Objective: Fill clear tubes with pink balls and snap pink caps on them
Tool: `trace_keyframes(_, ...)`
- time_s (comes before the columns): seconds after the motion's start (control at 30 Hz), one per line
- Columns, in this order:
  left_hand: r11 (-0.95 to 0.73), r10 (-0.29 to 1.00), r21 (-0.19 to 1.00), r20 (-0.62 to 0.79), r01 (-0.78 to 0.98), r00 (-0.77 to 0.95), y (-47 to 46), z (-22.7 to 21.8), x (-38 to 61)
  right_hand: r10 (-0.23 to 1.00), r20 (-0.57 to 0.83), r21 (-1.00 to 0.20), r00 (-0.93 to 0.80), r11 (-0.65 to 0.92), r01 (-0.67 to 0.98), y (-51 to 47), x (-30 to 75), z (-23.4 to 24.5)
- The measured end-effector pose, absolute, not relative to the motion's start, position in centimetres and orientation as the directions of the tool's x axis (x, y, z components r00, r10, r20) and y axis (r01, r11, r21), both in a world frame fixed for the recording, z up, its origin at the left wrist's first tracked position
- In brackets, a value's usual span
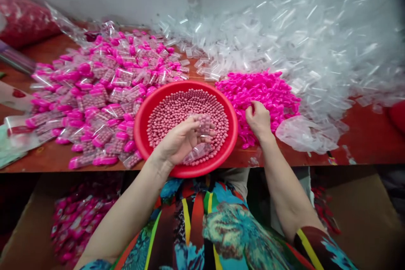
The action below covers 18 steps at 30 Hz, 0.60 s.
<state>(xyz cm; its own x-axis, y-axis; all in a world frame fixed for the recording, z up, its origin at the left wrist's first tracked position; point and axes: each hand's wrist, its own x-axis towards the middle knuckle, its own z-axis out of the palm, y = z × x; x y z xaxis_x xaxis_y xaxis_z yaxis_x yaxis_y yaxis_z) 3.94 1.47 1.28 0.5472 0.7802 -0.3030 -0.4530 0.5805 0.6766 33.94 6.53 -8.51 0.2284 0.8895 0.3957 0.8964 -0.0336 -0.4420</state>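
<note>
My left hand (180,141) is over a red basin (138,128) of small pink beads (177,112). Its fingers hold a small clear plastic container (204,125), which appears to have beads inside. Below that hand, another clear container (198,152) rests on the beads. To the right, my right hand (259,120) is at the near side of a heap of bright pink plastic caps (259,90). Its fingers are curled into a pinch, and whatever is between them is hidden.
Bead-filled containers with pink caps (104,97) are heaped left of the basin. Many clear containers (284,38) cover the back right. A clear plastic bag (308,135) lies near the front edge. Under the table, a cardboard box (28,219) holds more pink-capped pieces.
</note>
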Motion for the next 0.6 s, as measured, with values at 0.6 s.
trace_keyframes(0.6, 0.482, 0.86, 0.801, -0.355, -0.354, 0.367, 0.9, 0.4, 2.2, 0.957, 0.195, -0.958, -0.213, 0.232, 0.166, 1.5, 21.3, -0.5)
